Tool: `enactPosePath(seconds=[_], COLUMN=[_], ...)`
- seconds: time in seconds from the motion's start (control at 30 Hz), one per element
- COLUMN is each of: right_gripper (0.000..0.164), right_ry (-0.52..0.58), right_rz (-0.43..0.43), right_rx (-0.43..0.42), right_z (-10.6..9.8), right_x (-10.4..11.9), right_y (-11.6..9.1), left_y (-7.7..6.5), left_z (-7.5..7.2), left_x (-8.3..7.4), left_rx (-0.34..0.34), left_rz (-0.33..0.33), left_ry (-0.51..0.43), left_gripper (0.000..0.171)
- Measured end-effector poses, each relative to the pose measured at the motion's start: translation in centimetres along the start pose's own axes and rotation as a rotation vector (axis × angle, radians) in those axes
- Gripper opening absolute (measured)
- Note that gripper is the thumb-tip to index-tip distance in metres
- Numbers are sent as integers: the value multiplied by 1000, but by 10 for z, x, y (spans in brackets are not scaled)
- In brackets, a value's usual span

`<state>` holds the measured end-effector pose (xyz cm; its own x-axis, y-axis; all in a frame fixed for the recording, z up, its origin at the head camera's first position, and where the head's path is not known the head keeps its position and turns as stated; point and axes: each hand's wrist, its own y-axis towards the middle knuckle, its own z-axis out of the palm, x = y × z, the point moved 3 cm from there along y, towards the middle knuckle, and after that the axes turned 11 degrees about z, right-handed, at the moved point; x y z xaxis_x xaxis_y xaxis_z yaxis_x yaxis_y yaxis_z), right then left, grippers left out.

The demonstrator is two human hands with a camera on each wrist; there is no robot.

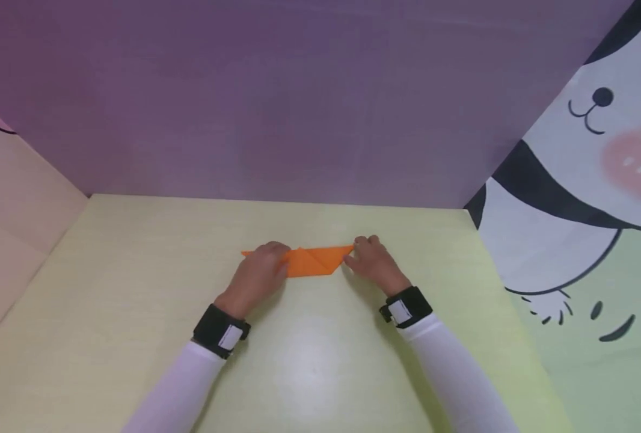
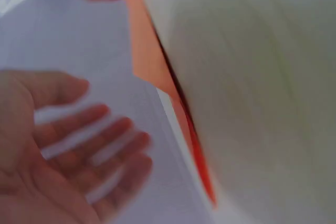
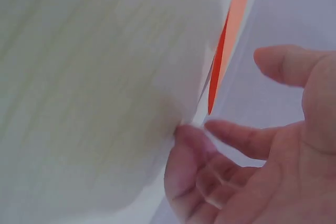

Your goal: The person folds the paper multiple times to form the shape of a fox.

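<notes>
A folded piece of orange paper [image 1: 315,261] lies on the pale table, long and narrow with pointed ends. My left hand [image 1: 258,270] is over its left part in the head view, hiding some of it. The left wrist view shows that left hand [image 2: 79,135] blurred, its fingers spread and apart from the paper [image 2: 149,56]. Beside the paper's right tip is my right hand [image 1: 374,264]. In the right wrist view the thumb and index finger of the right hand [image 3: 262,145] stand apart near the paper's tip [image 3: 220,72], not pinching it; the other fingers are loosely bent.
The pale table [image 1: 299,373] reaches back to a purple panel [image 1: 277,108]. A panda drawing [image 1: 585,168] covers the surface at the right. Each wrist wears a black band, such as the left wristband [image 1: 217,331].
</notes>
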<state>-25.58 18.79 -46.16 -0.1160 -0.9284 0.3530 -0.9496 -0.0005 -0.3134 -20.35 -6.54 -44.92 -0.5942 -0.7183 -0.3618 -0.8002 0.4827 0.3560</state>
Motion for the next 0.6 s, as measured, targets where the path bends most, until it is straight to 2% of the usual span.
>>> enactPosePath(seconds=[0.1, 0.2, 0.33, 0.43, 0.6], right_gripper=[55, 56, 50, 50, 50], right_ry=[-92, -188, -334, -396, -416], right_rz=[-24, -21, -24, -40, -93], right_rx=[-67, -104, -149, -180, -252], right_z=[3, 6, 9, 11, 8], right_x=[7, 15, 22, 25, 28], right_y=[1, 1, -1, -3, -4], left_y=[9, 14, 17, 20, 26], left_z=[8, 16, 23, 24, 23], left_x=[-5, -6, -5, -4, -2], left_rx=[59, 143, 221, 229, 227], left_rz=[218, 341, 404, 429, 424], left_ry=[145, 266, 358, 383, 368], left_gripper=[21, 17, 19, 19, 17])
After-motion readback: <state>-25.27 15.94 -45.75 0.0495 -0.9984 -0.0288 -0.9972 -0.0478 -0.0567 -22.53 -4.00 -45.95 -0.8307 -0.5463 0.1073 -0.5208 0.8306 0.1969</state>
